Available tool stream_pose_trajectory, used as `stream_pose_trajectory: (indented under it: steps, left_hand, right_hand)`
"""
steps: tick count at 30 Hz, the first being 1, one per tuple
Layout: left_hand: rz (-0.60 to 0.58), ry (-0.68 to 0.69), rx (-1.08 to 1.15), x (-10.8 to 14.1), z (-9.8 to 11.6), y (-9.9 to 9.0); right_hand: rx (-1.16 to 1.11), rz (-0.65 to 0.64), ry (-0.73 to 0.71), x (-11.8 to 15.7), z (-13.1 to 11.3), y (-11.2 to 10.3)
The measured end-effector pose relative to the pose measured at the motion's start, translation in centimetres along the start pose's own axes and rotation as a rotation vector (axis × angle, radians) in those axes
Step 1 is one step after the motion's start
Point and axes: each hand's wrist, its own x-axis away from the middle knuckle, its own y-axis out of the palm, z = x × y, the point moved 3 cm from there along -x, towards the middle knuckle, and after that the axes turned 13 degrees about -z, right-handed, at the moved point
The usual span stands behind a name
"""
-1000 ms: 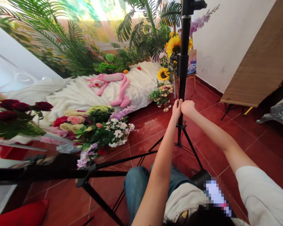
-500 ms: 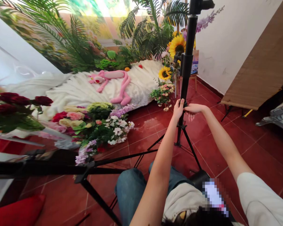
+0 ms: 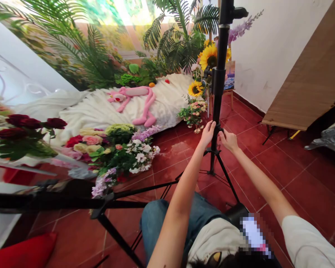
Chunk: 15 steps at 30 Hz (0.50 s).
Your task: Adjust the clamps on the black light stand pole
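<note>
A black light stand rises upright in front of me, its tripod legs spread on the floor. My left hand is closed around the left side of its pole, just above where the legs join. On the other side, my right hand pinches at a small knob on the stand's collar, its fingers partly covering it. Higher up, another clamp knob sticks out of the pole. A second black stand lies across the lower left, its legs reaching toward the first.
Artificial flowers sit left of the stand. A pink plush toy lies on white cloth behind them. Sunflowers stand close behind the pole. A brown board leans at right; a red cushion is at lower left.
My right hand has turned at the wrist, from fingers hanging down to fingers pointing up beside the pole. My left hand keeps its hold. The view has shifted slightly.
</note>
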Motion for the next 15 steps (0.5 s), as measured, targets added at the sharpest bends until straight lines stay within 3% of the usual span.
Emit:
stream_pose_trajectory:
  steps: [2, 4, 6, 8, 10, 15]
  left_hand:
    - [-0.028, -0.058, -0.027, 1.1, -0.9, -1.3]
    - [-0.129, -0.172, -0.093, 3.3, -2.4, -3.3]
    - [-0.31, -0.258, -0.245, 6.5, -3.9, -6.2]
    - [-0.402, -0.342, -0.367, 10.7, -5.4, -10.1]
    - [-0.33, -0.456, -0.429, 15.3, -6.4, -14.8]
    - [0.071, -0.683, -0.355, 27.0, -6.1, -26.3]
  right_hand:
    - [-0.068, 0.04, 0.024, 0.0, 0.0, 0.1]
    - [-0.147, 0.067, 0.028, -0.3, 0.0, 0.2]
    - [-0.255, 0.056, -0.005, -0.7, 0.1, 0.4]
    - [-0.365, 0.028, -0.038, -1.2, 0.4, 0.8]
    - [-0.433, 0.016, -0.048, -1.5, 0.6, 1.2]
    - [-0.451, 0.049, -0.049, -2.6, 1.1, 1.5]
